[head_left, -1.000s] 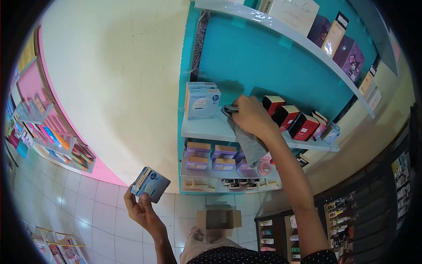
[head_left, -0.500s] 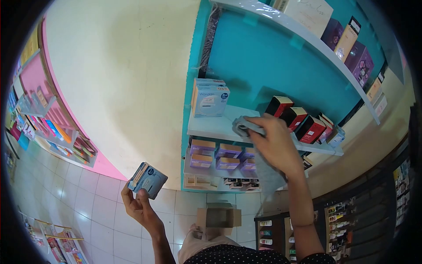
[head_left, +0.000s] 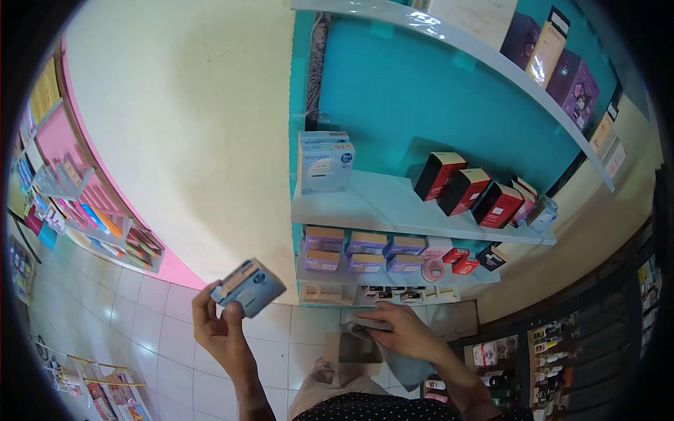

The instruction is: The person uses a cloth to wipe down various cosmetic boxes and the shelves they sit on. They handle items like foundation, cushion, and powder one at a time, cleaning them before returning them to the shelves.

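Note:
My left hand (head_left: pixel 223 335) grips a small light-blue product box (head_left: pixel 254 289) by its lower left side, in front of the cream wall. A grey cloth (head_left: pixel 401 361) hangs from my right hand (head_left: pixel 401 332), whose fingers are closed on it, low and below the shelves. Higher up, on the white middle shelf (head_left: pixel 379 209), stand light-blue Wardah boxes (head_left: pixel 327 168) of similar colour at the left end. Black-and-red boxes (head_left: pixel 465 192) stand toward that shelf's right side, with bare shelf surface between the two groups.
Purple-and-tan boxes (head_left: pixel 366 243) fill the shelf below, beside small red boxes (head_left: pixel 463 263). A curved upper shelf (head_left: pixel 484 49) juts out overhead. An open cardboard box (head_left: pixel 358 354) sits on the tiled floor near my legs. Dark racks with bottles (head_left: pixel 551 351) stand at right.
My right hand has dropped with the cloth from the middle shelf to below the shelves. My left hand and its box have shifted slightly right, and the box is turned a little.

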